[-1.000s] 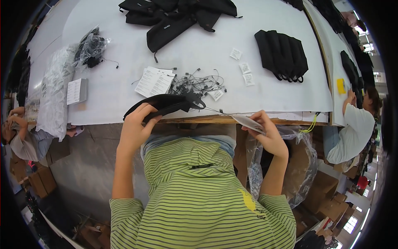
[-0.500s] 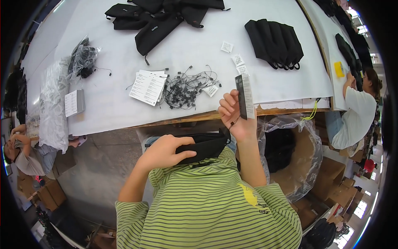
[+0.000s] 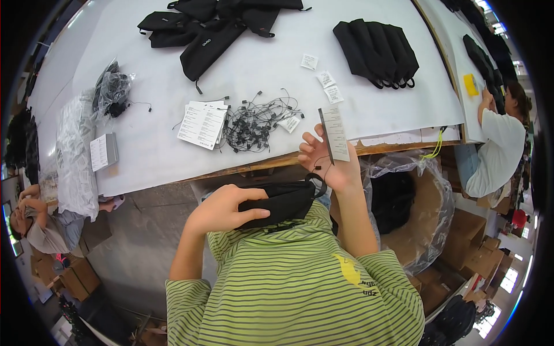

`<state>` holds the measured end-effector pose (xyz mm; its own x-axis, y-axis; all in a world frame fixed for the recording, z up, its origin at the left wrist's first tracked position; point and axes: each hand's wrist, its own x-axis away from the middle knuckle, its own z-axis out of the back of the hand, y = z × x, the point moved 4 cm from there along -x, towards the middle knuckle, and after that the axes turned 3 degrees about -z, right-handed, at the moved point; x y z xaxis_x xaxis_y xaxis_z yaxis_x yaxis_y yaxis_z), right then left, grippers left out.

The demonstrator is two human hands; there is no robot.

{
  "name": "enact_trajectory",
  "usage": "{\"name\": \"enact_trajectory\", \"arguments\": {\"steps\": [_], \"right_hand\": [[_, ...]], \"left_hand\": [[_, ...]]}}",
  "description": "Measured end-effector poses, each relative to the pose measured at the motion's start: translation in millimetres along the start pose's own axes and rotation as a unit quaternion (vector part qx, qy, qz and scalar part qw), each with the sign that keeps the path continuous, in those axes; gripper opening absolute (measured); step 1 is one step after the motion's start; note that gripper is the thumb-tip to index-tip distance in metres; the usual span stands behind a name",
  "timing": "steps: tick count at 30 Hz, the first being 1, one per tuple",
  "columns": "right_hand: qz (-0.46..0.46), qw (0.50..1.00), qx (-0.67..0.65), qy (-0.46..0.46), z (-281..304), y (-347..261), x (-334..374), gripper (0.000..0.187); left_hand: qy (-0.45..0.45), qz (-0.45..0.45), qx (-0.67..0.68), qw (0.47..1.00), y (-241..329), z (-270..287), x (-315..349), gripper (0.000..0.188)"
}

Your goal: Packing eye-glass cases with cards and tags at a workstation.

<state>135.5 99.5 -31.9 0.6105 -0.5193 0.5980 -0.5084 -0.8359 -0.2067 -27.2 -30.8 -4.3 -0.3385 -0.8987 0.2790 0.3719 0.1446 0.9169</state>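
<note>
My left hand (image 3: 224, 210) grips a black fabric pouch (image 3: 283, 202) close to my body, thumb on its near side. At the pouch's right end a black loop (image 3: 318, 183) sticks up. My right hand (image 3: 326, 158) is raised beside that loop, palm up with fingers curled. It holds a black and white hang tag (image 3: 334, 135) upright; the thumb is hidden behind the tag. A thin dark string with a small black clasp (image 3: 318, 168) lies by the palm. Beyond, on the table, are a tangle of black tag strings (image 3: 254, 124) and a stack of white printed cards (image 3: 201, 125).
On the white table (image 3: 277, 63) lie black pouches (image 3: 210, 46) at the back, a row of black pouches (image 3: 378, 55) at right, and small white labels (image 3: 326, 79). Plastic-wrapped goods (image 3: 77, 155) sit at left. A plastic-lined carton (image 3: 418, 213) stands right. Co-workers (image 3: 499, 138) are at both sides.
The right hand and the tag have shifted slightly left, and the tag has turned to show more of its white face. The left hand keeps its hold on the pouch; the view has shifted slightly.
</note>
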Motion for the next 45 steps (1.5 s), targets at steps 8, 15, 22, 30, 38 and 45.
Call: {"name": "enact_trajectory", "arguments": {"steps": [8,15,22,30,38,45], "right_hand": [[-0.071,0.981,0.030,-0.180,18.5,2.1,2.3,0.018],[-0.041,0.991,-0.088,-0.097,41.7,-12.2,-7.2,0.021],[0.005,0.992,-0.117,-0.056,54.8,-20.3,-9.1,0.022],[0.104,0.985,0.095,0.097,54.4,-29.5,-8.5,0.024],[0.132,0.731,0.668,-0.047,-7.7,-15.9,39.1,0.015],[0.097,0.596,0.785,-0.136,2.5,3.5,50.8,0.025]], "left_hand": [[-0.001,0.035,0.016,0.999,7.1,3.4,0.6,0.024],[0.000,0.022,-0.016,1.000,15.9,2.0,-0.5,0.021],[-0.003,0.017,-0.023,1.000,18.1,-2.0,-2.7,0.021],[0.003,0.000,-0.059,0.998,25.1,-1.1,-9.3,0.021],[0.149,-0.121,-0.153,0.969,42.5,-0.9,-25.8,0.020],[-0.073,-0.079,-0.188,0.976,30.2,-8.9,-48.8,0.017]]}}
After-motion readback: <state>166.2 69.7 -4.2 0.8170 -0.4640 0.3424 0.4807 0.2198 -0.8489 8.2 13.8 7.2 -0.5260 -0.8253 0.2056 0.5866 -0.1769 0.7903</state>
